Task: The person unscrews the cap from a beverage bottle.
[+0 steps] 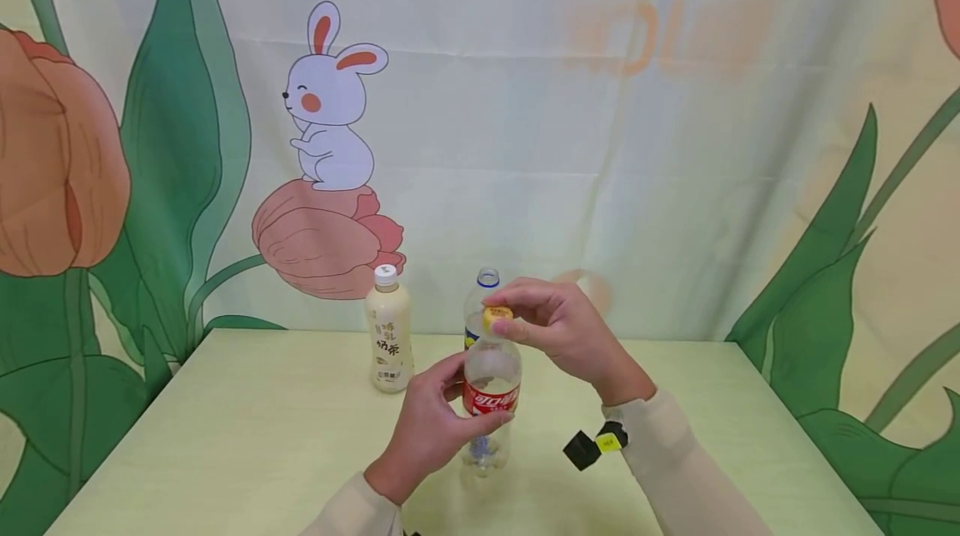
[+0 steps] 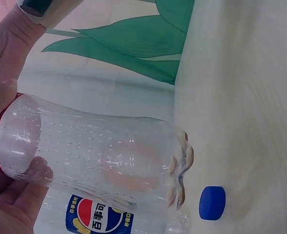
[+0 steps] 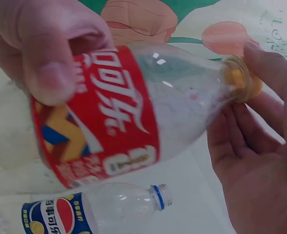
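Observation:
My left hand (image 1: 435, 419) grips a clear plastic cola bottle (image 1: 491, 365) round its red label, thumb across the front. The bottle stands upright, with droplets inside its lower part in the left wrist view. At the bottle's mouth, my right hand (image 1: 566, 332) pinches a yellow-orange bottle cap (image 1: 498, 318) between thumb and fingers. In the right wrist view the cap sits right at the neck rim, and the label (image 3: 109, 117) shows white characters. Behind the held bottle stands a second clear bottle (image 3: 60, 217) with a blue label and an uncapped neck, partly hidden in the head view.
To the left on the pale table (image 1: 247, 436) stands a cream-coloured milk tea bottle (image 1: 389, 344) with a white cap. A blue bottle cap (image 2: 212, 203) lies on the table near the held bottle's base. A printed curtain (image 1: 487, 144) hangs behind the table.

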The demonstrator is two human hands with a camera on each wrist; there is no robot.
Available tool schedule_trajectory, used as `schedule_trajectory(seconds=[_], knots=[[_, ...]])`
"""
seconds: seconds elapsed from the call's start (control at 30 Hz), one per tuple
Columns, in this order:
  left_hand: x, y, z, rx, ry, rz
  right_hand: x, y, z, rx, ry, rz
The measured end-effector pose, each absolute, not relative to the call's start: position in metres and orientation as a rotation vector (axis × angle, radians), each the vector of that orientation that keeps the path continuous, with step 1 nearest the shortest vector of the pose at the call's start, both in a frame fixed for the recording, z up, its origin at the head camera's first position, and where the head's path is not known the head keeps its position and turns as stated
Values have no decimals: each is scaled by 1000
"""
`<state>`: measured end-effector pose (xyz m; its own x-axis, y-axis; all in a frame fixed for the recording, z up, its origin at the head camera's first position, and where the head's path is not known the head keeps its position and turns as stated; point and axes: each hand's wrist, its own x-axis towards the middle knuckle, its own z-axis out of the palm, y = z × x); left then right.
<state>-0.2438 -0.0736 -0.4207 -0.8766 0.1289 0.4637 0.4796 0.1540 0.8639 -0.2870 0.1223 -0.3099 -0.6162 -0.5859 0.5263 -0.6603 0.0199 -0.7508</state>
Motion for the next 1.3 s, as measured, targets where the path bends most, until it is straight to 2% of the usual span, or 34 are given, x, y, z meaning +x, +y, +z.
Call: schedule_trajectory(seconds=[0.13, 0.4, 0.53, 0.83, 1.3], knots=[[-245, -73, -422, -582, -2128, -1765, -283, 117, -312, 1192, -2150, 1781], [-246, -72, -422, -559, -2126, -1757, -265, 103, -311, 727, -2202, 1757], [-246, -71, -423, -585, -2111, -1747, -259, 98, -311, 612, -2235, 1697], [-245, -70, -422, -564, -2133, -1745, -256, 100, -308, 623, -2250, 1647], [-246, -75, -421, -617, -2146, -1731, -266, 114, -297, 923, -2368, 1695]])
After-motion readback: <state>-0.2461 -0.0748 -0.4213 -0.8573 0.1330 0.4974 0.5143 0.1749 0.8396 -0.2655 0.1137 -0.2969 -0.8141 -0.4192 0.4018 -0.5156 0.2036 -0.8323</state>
